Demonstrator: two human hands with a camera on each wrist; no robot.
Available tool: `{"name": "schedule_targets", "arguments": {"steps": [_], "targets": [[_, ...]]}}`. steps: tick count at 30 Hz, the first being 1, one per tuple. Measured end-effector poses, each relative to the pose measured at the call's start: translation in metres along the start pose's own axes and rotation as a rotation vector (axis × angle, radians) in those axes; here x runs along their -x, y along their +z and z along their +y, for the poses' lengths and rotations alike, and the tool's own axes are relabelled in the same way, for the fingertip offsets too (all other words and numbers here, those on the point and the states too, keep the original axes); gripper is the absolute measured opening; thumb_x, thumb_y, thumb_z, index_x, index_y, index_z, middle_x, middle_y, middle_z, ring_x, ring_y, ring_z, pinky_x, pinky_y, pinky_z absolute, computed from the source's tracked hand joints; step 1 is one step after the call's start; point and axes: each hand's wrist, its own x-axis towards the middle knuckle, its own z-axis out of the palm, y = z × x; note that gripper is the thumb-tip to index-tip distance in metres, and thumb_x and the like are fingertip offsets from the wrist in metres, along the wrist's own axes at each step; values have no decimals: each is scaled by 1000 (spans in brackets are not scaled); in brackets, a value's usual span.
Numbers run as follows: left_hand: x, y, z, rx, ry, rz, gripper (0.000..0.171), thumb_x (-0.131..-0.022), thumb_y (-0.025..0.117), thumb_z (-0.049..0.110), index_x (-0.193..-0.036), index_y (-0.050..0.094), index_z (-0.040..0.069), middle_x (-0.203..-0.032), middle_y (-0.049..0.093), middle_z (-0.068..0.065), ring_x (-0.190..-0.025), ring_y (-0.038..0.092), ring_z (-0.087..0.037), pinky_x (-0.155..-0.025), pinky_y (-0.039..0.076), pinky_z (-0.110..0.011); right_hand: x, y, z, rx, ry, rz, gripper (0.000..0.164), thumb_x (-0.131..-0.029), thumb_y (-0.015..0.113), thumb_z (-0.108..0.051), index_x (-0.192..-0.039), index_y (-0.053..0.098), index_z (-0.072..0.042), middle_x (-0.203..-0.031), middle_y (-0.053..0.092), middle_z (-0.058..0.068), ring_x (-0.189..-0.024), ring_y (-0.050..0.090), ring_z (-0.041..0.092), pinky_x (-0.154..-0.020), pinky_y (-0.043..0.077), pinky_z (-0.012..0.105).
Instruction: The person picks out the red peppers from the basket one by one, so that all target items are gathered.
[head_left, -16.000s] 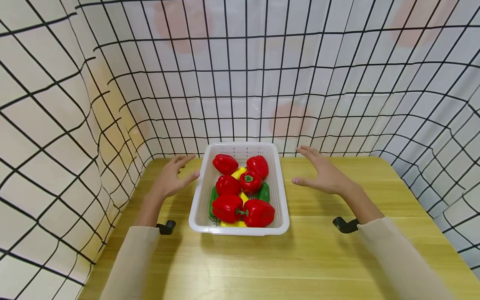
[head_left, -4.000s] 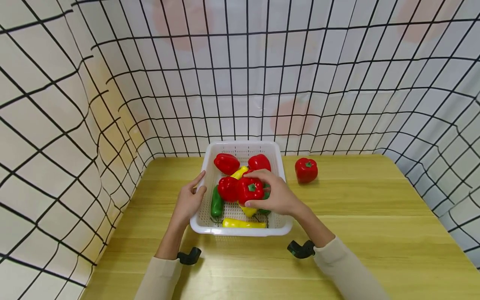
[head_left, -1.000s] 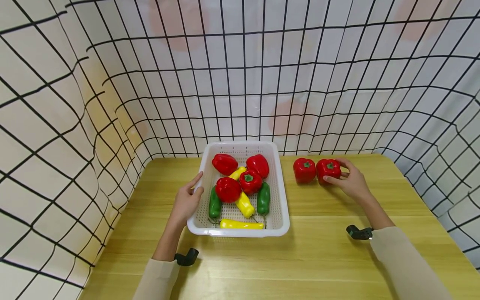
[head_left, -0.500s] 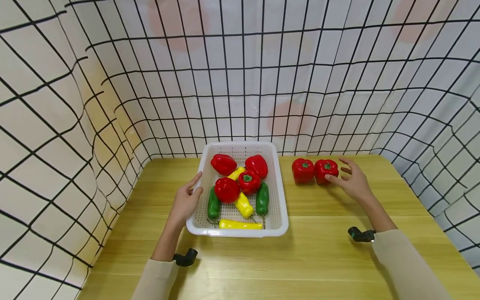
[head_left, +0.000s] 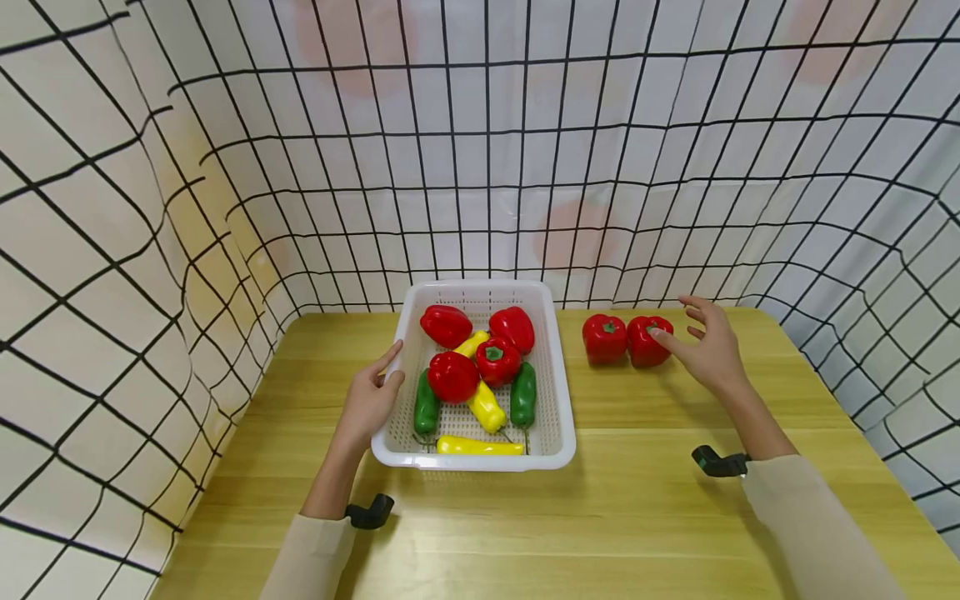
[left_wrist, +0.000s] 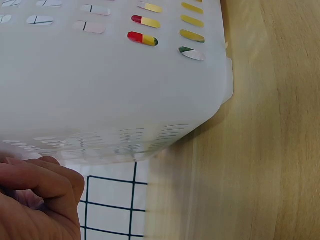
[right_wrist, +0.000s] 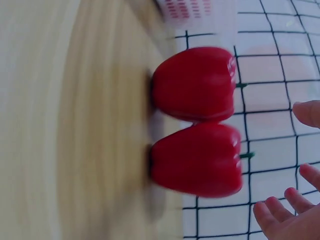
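My left hand (head_left: 371,402) grips the left rim of a white plastic basket (head_left: 566,417); its curled fingers (left_wrist: 47,182) show at the basket wall in the left wrist view. Inside lie several red bell peppers (head_left: 452,377), green peppers (head_left: 522,396) and yellow peppers (head_left: 480,447). To the basket's right, two more red bell peppers stand side by side on the table, a left one (head_left: 603,339) and a right one (head_left: 647,348). My right hand (head_left: 711,346) is just right of and above the right one, fingers spread, holding nothing; the right wrist view shows it apart from both.
The wooden table (head_left: 480,533) carries the basket and the two loose peppers. A black wire grid (head_left: 487,133) with white cloth behind it rises at the back and both sides. A small black device (head_left: 720,461) sits at each wrist.
Since the earliest frame two red bell peppers have gone from the basket to the table. In the last second my right hand let go of the second one and rose. The left hand kept its hold.
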Motion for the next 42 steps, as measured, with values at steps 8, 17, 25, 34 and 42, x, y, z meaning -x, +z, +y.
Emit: {"name": "schedule_targets", "arguments": {"steps": [8,17,25,34,42], "targets": [[0,-1,2,11,-5,-6,54,-102,54,25,-153,48,42,-98,67,-25,-71,66,-25,-62,63,-40,-4,11,-28,4,-97,9,75,-95,74,-29,-157,37,-8,-159,34,21,-144,33,45,-116,35,65],[0,1,1,22,-5,-16,55,-102,53,24,-153,47,43,-90,66,-23,-69,67,-25,-60,63,-39,-5,40,-57,31,-126,-41,75,-92,75,-31,-154,40,-9,-158,36,21,-139,40,49,-112,40,69],[-1,-2,-1,2,-9,-3,54,-102,54,25,-152,48,43,-95,67,-26,-70,68,-26,-61,64,-41,-2,78,-87,-14,-165,-152,76,-90,78,-31,-155,41,-13,-160,37,16,-143,41,45,-115,40,64],[-2,-1,-1,-5,2,1,53,-102,54,25,-151,49,44,-92,67,-25,-68,67,-25,-60,63,-39,1,114,-115,-96,-214,-261,77,-86,81,-24,-151,44,-9,-155,43,13,-142,45,39,-115,44,55],[-1,-1,-1,-4,3,-5,53,-102,53,24,-153,48,41,-95,67,-25,-71,68,-26,-61,64,-40,2,140,-132,-88,-195,-324,77,-84,83,-28,-149,45,-12,-153,46,13,-139,49,39,-111,49,54]]}}
